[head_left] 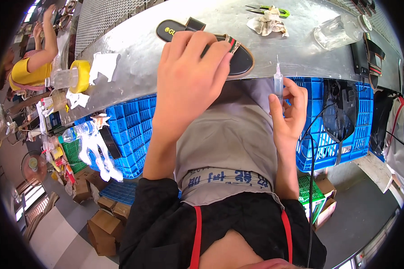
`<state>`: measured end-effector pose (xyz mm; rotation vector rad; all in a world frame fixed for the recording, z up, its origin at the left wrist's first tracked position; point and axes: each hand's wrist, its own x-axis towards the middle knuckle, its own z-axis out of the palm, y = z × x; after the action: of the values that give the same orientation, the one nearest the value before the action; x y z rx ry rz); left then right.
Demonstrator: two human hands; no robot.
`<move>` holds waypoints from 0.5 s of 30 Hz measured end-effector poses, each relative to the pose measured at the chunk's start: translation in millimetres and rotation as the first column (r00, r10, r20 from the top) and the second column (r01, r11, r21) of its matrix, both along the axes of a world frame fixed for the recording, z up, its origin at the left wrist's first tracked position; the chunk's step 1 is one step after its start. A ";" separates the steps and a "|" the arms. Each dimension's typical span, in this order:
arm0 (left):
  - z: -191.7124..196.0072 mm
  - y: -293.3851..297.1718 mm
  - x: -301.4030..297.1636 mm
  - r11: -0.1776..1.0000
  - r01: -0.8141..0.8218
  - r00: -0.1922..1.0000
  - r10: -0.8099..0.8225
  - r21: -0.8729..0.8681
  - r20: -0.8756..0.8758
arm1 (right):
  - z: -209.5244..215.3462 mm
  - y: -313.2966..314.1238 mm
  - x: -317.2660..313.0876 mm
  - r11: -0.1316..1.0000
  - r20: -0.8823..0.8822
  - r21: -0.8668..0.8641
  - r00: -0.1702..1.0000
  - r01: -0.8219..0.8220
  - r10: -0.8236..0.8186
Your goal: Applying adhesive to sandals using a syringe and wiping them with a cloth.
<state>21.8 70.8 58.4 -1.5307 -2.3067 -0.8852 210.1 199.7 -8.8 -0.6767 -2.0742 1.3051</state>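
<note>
A black sandal [241, 62] with a strap striped in green and red lies on the metal workbench [134, 58] in front of me. My left hand [186, 74] is over its middle, the fingers bent down around it and hiding much of the footbed. In my right hand [288, 119], at the bench's near edge, is a clear syringe [278, 83] held upright with its thin needle pointing up. The needle is to the right of the sandal's toe, apart from it. My fingers cover the lower part of the syringe.
Toward the back lie a crumpled cloth [269, 24] and green-handled nippers [280, 12]. A clear jar [339, 33] and another sandal [375, 57] are at the right. Yellow tape [81, 76] sits at the left; blue crates [130, 134] stand below. A co-worker in a yellow top [31, 69] is far left.
</note>
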 end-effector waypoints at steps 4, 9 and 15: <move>-16.5 3.0 4.8 0.958 -0.159 0.954 0.087 -0.239 -0.286 | 5.0 -11.2 -8.9 0.889 -0.065 -0.457 0.997 0.001 -0.035; -32.1 -8.6 7.4 0.942 -0.160 0.922 0.037 -0.294 -0.385 | 4.7 -9.8 1.4 0.935 0.108 -0.351 0.990 -0.052 0.095; -12.8 -30.1 23.8 0.925 -0.107 0.987 0.055 -0.365 -0.149 | 17.8 -16.7 18.7 0.828 -0.020 -0.548 0.991 -0.120 0.130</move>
<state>45.6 40.7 45.5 -1.5592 -2.5162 -0.3178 228.8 183.0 8.9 -0.7984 -1.7743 2.0132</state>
